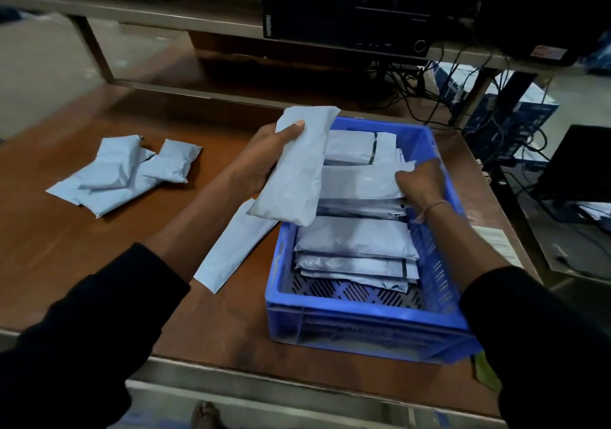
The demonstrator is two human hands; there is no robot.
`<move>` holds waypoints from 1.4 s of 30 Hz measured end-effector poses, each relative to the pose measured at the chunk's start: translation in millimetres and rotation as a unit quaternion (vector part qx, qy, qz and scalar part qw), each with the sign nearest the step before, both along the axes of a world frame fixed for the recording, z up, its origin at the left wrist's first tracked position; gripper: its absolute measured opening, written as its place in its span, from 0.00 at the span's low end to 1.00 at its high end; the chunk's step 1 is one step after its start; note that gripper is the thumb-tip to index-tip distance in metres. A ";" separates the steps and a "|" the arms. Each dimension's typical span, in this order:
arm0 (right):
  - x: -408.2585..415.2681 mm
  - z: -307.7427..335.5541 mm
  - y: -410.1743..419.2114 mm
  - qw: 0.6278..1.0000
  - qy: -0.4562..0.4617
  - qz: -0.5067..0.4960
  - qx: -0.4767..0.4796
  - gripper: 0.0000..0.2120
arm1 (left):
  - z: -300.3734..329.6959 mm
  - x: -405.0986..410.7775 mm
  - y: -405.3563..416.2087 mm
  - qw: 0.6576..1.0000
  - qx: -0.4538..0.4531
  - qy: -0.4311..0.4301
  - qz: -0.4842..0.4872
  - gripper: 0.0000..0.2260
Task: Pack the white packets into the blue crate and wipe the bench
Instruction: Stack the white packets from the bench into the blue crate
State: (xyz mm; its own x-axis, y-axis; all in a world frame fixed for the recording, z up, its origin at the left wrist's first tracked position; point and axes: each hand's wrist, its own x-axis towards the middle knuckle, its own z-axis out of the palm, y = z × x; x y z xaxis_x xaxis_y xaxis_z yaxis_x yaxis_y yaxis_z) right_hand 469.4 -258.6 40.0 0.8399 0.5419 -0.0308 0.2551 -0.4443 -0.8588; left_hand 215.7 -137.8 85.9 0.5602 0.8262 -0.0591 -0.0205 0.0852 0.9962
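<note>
A blue crate (360, 326) sits on the brown bench (49, 240) at the right, holding several white packets (357, 240) in stacked rows. My left hand (264, 160) holds a long white packet (297, 177) tilted over the crate's left rim. Inside the crate, my right hand (421, 182) grips the right end of a packet in the crate (357, 182). Another long packet (231, 250) lies on the bench against the crate's left wall. A small pile of packets (125, 173) rests on the bench at the left.
A black computer case (350, 11) stands on a raised shelf behind the bench. Tangled cables (426, 94) and blue-and-white boxes (509, 121) lie at the back right. A dark monitor (578, 164) is at the right edge. The bench's near edge (264, 379) is metal-framed.
</note>
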 end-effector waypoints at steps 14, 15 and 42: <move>-21.3 -23.1 4.5 0.811 -0.402 0.280 -0.320 0.23 | -3.5 17.5 -3.7 0.995 -0.004 0.006 -0.103 0.16; -18.5 -15.8 2.5 0.828 -0.385 0.274 -0.300 0.24 | -3.2 18.9 -3.3 0.993 -0.004 0.015 -0.120 0.17; 6.9 -5.6 -57.6 0.796 -0.352 0.379 -0.315 0.30 | -27.6 70.2 -18.2 0.667 0.539 0.446 -0.256 0.21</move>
